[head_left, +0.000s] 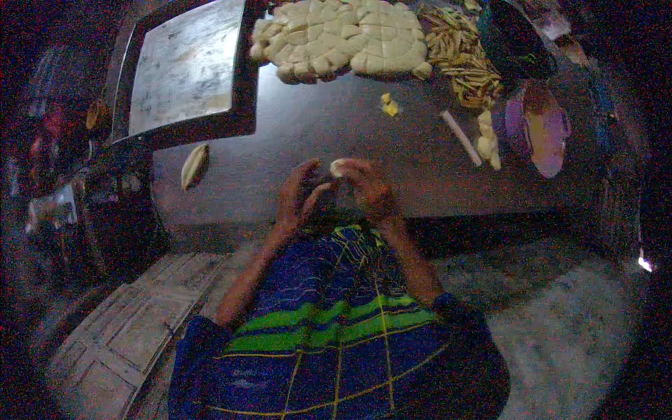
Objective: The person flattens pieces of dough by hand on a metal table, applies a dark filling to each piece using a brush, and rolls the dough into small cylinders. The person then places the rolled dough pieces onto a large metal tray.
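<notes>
Just above the near edge of the dark table, my right hand pinches a small pale piece of dough between its fingertips. Close beside it on the left, my left hand has its thumb and fingers apart, with nothing visible in them. A pale spindle-shaped dough piece lies on the table to the left. Across the far side sits a broad batch of cut dough portions, packed together. A yellow lump rests in front of them.
A metal tray with a dark rim stands at the far left. At the far right are a heap of brownish strips, a pale rolling stick, a row of dough lumps and a purple bowl. Wooden boards lie lower left.
</notes>
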